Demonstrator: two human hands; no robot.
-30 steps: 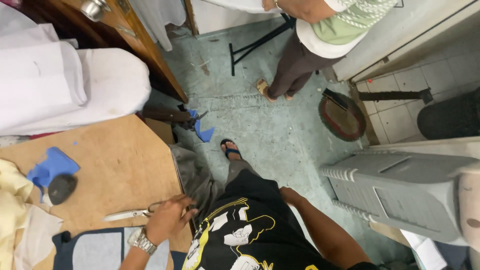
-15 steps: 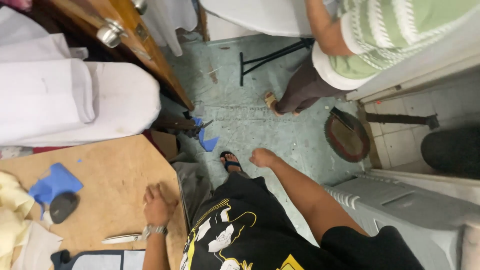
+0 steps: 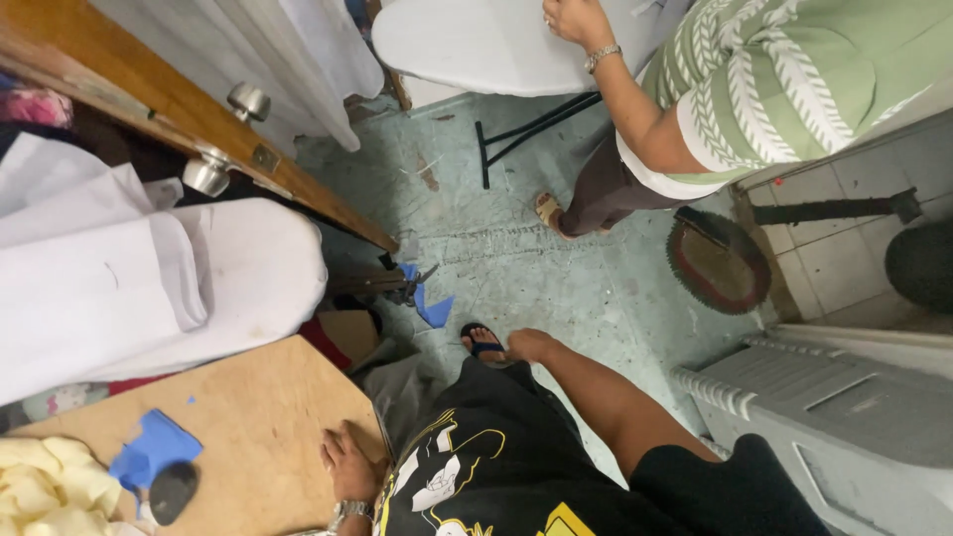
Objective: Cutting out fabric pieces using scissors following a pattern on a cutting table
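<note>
My left hand (image 3: 347,465) rests flat on the edge of a wooden board (image 3: 258,417), fingers spread, holding nothing. My right hand (image 3: 533,345) is stretched down and forward at the end of my bare arm, just beside my sandalled foot (image 3: 483,344). Its fingers point away from the camera, so I cannot tell whether they are closed. On the floor ahead of the foot lie blue fabric scraps (image 3: 434,311) and a dark metal tool (image 3: 412,288). A blue cloth piece (image 3: 149,452) and a black oval object (image 3: 173,492) lie on the board to the left.
A white padded board (image 3: 149,288) and a wooden door with metal knobs (image 3: 207,174) stand at left. Another person in a green striped top (image 3: 774,89) stands ahead at a white ironing board (image 3: 476,45). A round mat (image 3: 717,260) and a grey plastic unit (image 3: 844,417) are at right. Yellow cloth (image 3: 45,486) lies bottom left.
My left hand let go of the scissors on the board and moved to its edge. My right arm swung forward and down toward the floor. The view tilted up.
</note>
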